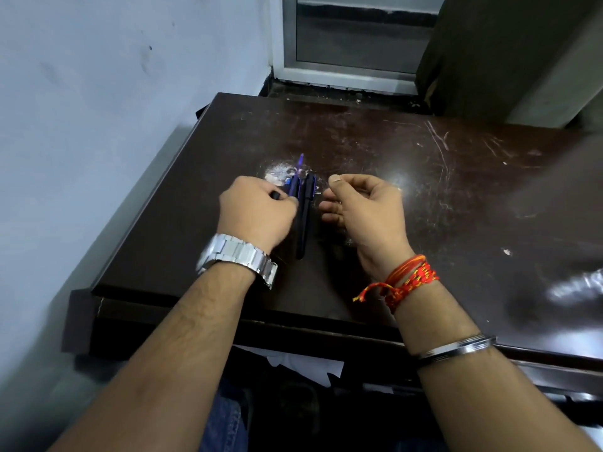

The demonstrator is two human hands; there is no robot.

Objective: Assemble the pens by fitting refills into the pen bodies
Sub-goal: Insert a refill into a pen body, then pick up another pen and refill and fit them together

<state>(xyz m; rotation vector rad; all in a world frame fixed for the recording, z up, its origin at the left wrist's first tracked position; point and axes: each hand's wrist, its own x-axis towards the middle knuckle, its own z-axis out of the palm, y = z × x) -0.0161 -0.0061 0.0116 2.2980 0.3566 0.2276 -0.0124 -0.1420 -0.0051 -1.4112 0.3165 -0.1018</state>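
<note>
A small bunch of dark pens [303,220] lies on the dark brown surface [456,190]. The pens lie side by side, and they point away from the person. One purple tip [300,158] sticks out at the far end of the bunch.

The left hand [257,210] is just left of the pens, and its fingertips reach their left side. Its fingers are curled around a small black piece [276,195]. Only the round end of that piece peeks out of the hand.

The right hand [365,207] is just right of the pens and does not touch them. Its fingers are bent and its thumb is up, with a gap between thumb and fingers. It is not clear if it holds something thin.

A white smudge [277,172] is on the surface near the far end of the pens, a little to their left.

Nearer the person than the pens, a silver watch [238,256] is on the left wrist. Red threads [411,278] and a thin metal bangle [456,347] are on the right arm.

Far left of the pens is a pale blue wall [98,93]. Far behind the pens is a window [352,37].
</note>
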